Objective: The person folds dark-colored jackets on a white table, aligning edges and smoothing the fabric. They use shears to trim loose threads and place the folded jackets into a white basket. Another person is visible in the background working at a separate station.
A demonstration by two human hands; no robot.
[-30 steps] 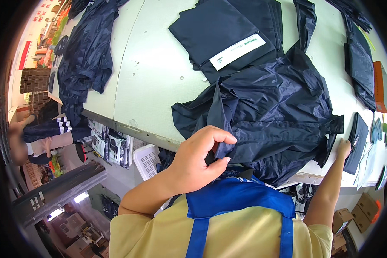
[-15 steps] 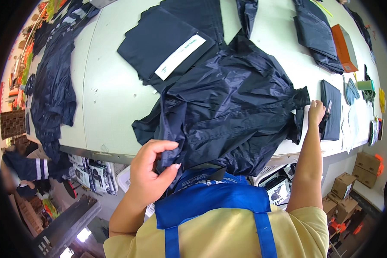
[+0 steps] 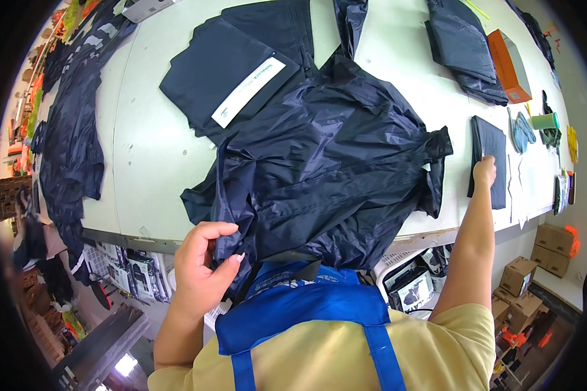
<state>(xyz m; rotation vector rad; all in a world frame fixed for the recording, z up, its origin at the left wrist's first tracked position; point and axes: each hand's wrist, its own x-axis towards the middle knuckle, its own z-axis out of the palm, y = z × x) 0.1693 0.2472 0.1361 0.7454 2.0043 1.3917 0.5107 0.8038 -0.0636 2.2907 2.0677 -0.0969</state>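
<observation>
A shiny dark navy jacket [image 3: 332, 163] lies spread and wrinkled on the white table in front of me, its near edge against my blue apron. At its left edge is my left hand [image 3: 205, 264]. The thumb and index finger are apart, both next to the fabric, without closing on it. My right arm reaches out to the right, where my right hand [image 3: 484, 171] rests on a folded dark cloth [image 3: 496, 146]. The right fingers are drawn together at a small slim object, mostly hidden by the hand.
Folded dark garments with a white printed strip [image 3: 248, 91] lie beyond the jacket. Another dark garment pile [image 3: 466, 52] and an orange box [image 3: 509, 68] are at the far right. Dark clothing [image 3: 72, 143] covers the left side. White baskets [image 3: 404, 274] stand below the table edge [image 3: 134, 241].
My right hand has moved from the gap beside the jacket's right end onto the folded cloth, covering the slim tool seen there. The left hand keeps its place at the jacket edge.
</observation>
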